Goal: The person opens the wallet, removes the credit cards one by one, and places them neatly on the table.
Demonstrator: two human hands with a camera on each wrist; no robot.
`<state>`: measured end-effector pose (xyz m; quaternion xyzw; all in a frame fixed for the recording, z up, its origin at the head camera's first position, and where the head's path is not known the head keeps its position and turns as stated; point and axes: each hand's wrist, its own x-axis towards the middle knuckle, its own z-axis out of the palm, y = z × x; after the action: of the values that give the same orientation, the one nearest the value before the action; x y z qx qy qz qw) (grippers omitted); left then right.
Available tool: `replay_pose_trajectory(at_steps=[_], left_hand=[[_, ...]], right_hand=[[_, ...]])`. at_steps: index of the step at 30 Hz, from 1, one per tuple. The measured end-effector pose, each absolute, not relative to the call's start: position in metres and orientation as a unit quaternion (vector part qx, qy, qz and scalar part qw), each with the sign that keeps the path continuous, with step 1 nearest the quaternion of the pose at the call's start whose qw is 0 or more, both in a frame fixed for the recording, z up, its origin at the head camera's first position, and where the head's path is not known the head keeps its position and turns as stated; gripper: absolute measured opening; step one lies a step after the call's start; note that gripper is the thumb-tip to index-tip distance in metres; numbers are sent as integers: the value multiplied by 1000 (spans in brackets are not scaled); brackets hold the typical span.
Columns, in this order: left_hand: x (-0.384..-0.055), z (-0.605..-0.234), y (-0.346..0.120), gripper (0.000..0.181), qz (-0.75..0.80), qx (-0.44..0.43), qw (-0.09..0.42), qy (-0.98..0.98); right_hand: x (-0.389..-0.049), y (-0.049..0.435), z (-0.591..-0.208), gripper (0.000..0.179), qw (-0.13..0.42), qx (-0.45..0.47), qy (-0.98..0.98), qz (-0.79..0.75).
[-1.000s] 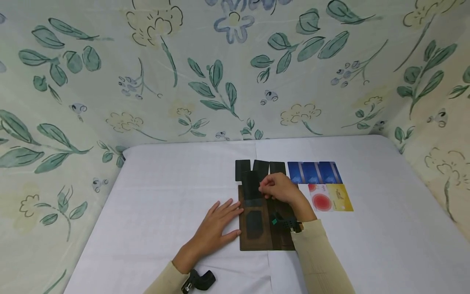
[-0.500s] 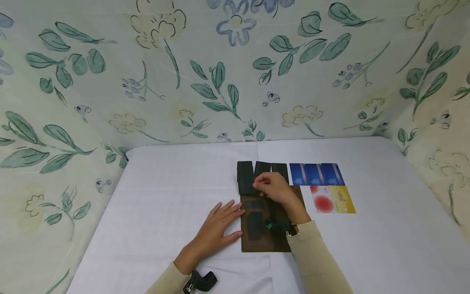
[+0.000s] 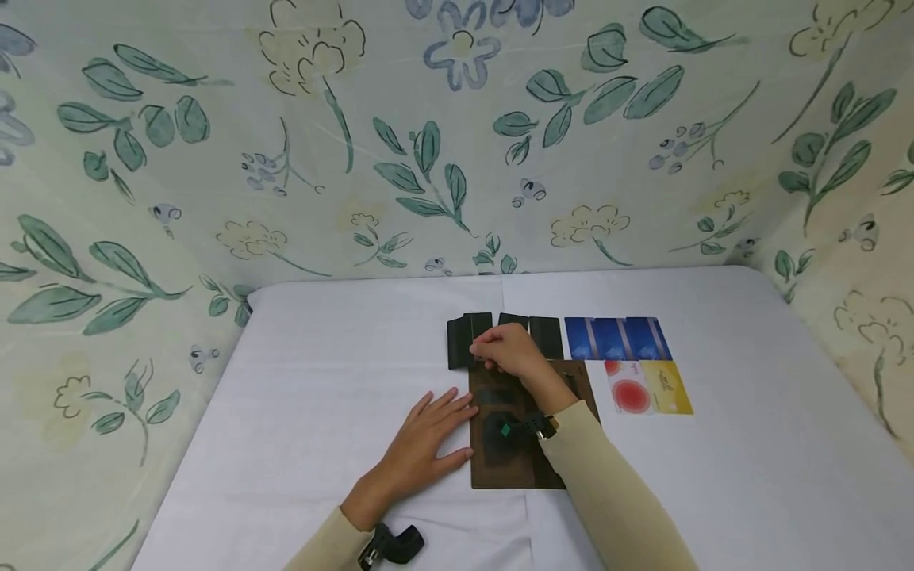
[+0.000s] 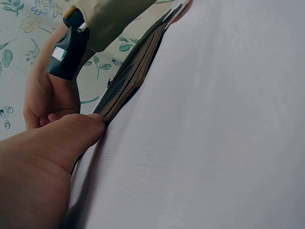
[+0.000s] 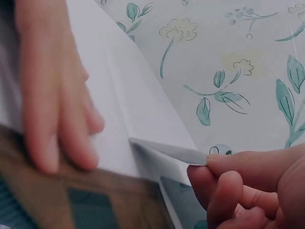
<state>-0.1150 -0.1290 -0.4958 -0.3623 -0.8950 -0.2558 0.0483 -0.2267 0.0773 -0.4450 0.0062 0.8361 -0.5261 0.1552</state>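
My right hand [image 3: 510,349] pinches a black card [image 3: 457,349] between thumb and fingers. The card overlaps the left end of a row of black cards [image 3: 547,338] in the head view. From the right wrist, the pinched card [image 5: 167,151] shows nearly edge-on, tilted close over the white cloth. An opened brown wallet [image 3: 489,477] lies below the row, partly hidden under my right wrist. My left hand [image 3: 421,444] lies with fingers spread, its fingertips at the wallet's left edge. In the left wrist view its thumb [image 4: 81,131] touches the wallet's edge [image 4: 131,81].
Several blue cards [image 3: 616,339] continue the row on the right. Beneath them lie a white card with a red circle [image 3: 631,394] and a yellow card [image 3: 670,388]. White cloth [image 3: 343,381] covers the table, and a floral curtain [image 3: 428,143] hangs behind.
My right hand has carried the black card from over the wallet up and left to the end of the black row. The left hand stays in place.
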Motion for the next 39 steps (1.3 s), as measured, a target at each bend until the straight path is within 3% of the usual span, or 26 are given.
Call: replay_pose_trajectory(at_steps=[15, 39], left_hand=[[-115, -497, -131, 57, -241, -365, 41, -898], [-116, -497, -129, 57, -238, -362, 41, -900]], right_hand=[[-258, 60, -438, 19, 235, 68, 784, -570], [-270, 58, -450, 13, 251, 88, 778, -568]])
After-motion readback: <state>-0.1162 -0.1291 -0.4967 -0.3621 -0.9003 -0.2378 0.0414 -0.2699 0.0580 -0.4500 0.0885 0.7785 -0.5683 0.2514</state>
